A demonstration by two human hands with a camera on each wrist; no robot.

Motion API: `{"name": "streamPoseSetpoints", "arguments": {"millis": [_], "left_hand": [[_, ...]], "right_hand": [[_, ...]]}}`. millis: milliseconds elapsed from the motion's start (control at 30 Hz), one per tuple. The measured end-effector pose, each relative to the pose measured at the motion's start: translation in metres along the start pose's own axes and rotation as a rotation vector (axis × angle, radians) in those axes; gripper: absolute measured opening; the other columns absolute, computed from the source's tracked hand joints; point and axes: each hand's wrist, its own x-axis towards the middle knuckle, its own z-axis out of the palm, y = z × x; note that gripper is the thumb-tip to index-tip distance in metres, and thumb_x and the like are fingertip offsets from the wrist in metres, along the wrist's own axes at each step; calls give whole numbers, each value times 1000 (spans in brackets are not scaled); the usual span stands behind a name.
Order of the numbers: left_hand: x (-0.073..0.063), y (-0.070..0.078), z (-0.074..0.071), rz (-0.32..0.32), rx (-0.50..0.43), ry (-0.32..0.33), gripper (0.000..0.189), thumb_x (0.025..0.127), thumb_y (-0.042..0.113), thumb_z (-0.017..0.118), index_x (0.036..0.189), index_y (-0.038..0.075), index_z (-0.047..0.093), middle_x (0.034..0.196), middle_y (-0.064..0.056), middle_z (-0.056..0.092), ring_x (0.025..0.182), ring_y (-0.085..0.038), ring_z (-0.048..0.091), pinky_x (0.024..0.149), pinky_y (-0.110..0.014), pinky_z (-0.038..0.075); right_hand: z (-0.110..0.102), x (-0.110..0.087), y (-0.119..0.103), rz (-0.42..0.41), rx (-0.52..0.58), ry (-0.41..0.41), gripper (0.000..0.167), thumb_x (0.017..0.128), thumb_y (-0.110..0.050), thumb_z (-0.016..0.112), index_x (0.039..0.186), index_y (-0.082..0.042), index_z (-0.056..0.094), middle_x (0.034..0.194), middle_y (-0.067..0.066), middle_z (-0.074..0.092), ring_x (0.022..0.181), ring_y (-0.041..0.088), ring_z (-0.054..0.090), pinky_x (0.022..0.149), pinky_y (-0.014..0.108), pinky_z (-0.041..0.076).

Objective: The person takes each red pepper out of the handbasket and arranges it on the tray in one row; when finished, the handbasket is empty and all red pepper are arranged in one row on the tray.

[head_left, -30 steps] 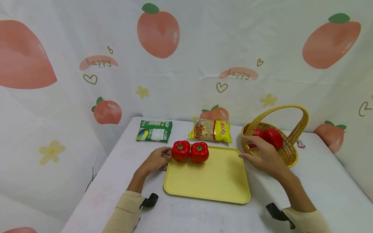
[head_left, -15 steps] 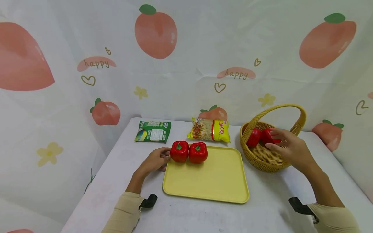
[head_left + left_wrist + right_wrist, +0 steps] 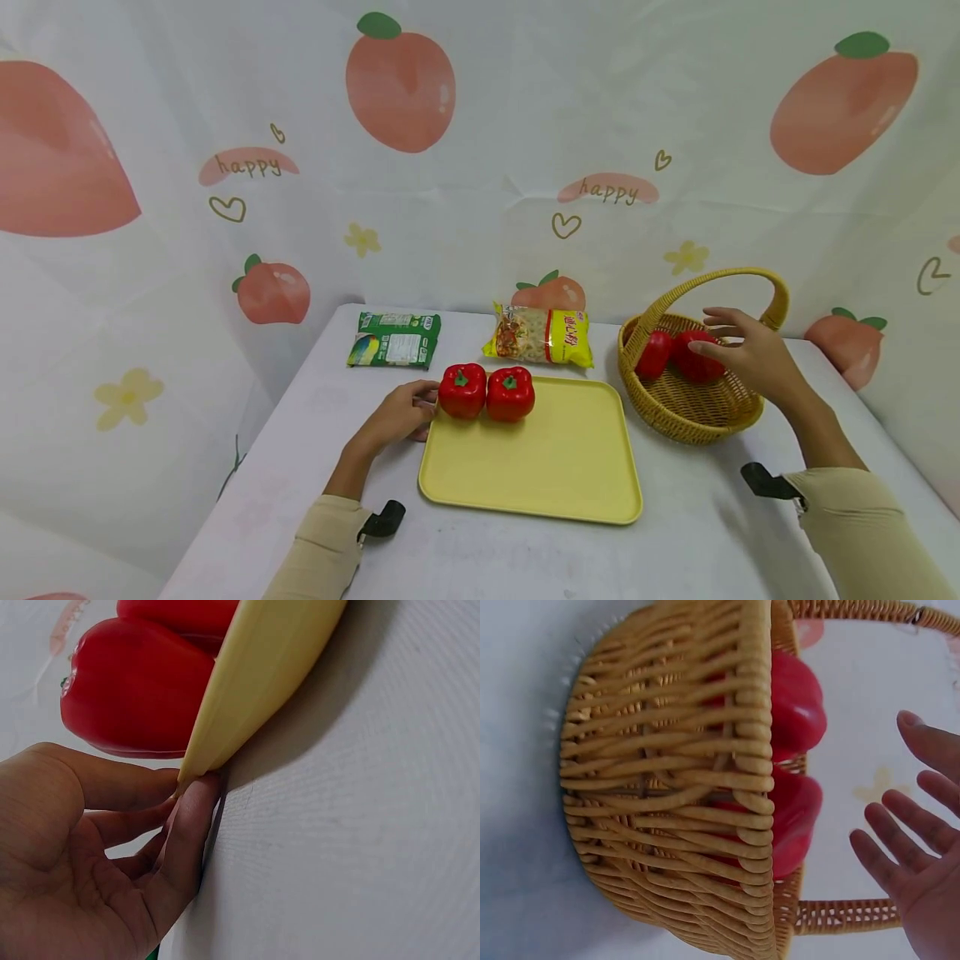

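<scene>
My left hand (image 3: 396, 412) pinches the left rim of a yellow tray (image 3: 542, 468) between thumb and fingers, as the left wrist view shows. Two red bell peppers with green stems, a left one (image 3: 462, 392) and a right one (image 3: 511, 395), sit side by side at the tray's far left corner. In a yellow wicker basket (image 3: 678, 427) lie two more, a left red pepper (image 3: 654, 355) and a right red pepper (image 3: 697, 358). Above the basket's right side hangs my right hand (image 3: 757, 354), fingers spread and holding nothing; its thumb overlaps the right pepper in the head view.
Behind the tray lie a green packet (image 3: 395, 340) at left and a clear and yellow food packet (image 3: 542, 335) in the middle. The basket's tall handle (image 3: 723, 273) arches over it. A peach-printed cloth (image 3: 465, 208) hangs behind the white table (image 3: 495, 550).
My right hand has moved right from the basket's left side to over its right side, then slightly up. My left hand stays at the tray's rim.
</scene>
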Motion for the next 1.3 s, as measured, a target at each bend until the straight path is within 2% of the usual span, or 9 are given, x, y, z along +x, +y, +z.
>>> {"name": "streamPoseSetpoints", "arguments": {"millis": [167, 400, 633, 967, 1133, 1300], "left_hand": [[0, 0, 0, 1, -1, 0, 57, 93, 7, 63, 150, 7, 57, 138, -15, 65, 108, -26, 67, 76, -34, 66], [0, 0, -1, 4, -6, -1, 57, 93, 6, 63, 150, 7, 57, 137, -15, 65, 108, -26, 67, 76, -34, 66], [0, 0, -1, 4, -8, -7, 57, 93, 6, 63, 150, 6, 58, 136, -15, 65, 108, -26, 66, 76, -34, 66], [0, 2, -1, 6, -11, -6, 55, 94, 6, 62, 149, 5, 58, 134, -15, 64, 107, -26, 66, 74, -34, 66], [0, 1, -1, 0, -11, -5, 56, 94, 6, 63, 149, 6, 58, 134, -14, 64, 106, -26, 66, 74, -34, 66], [0, 1, -1, 2, -13, -5, 56, 94, 6, 63, 149, 6, 58, 134, -14, 64, 105, -25, 66, 73, -34, 66]], "right_hand": [[0, 10, 7, 24, 15, -40, 76, 101, -42, 71, 157, 0, 42, 149, 33, 53, 133, 56, 54, 100, 74, 50], [2, 23, 15, 61, 24, -123, 77, 103, -41, 67, 157, 5, 37, 148, 39, 51, 135, 60, 49, 102, 75, 49], [5, 30, 18, 77, 15, -164, 79, 102, -42, 69, 157, 6, 38, 146, 40, 52, 136, 59, 49, 105, 73, 48], [7, 38, 21, 125, 16, -233, 84, 102, -43, 68, 158, 8, 33, 153, 41, 44, 141, 61, 41, 111, 73, 42], [8, 39, 21, 121, -17, -235, 82, 101, -42, 69, 156, 10, 38, 150, 40, 47, 140, 59, 43, 111, 71, 44], [9, 39, 21, 99, -62, -228, 74, 100, -38, 71, 148, 14, 49, 145, 41, 49, 134, 59, 46, 108, 72, 46]]}}
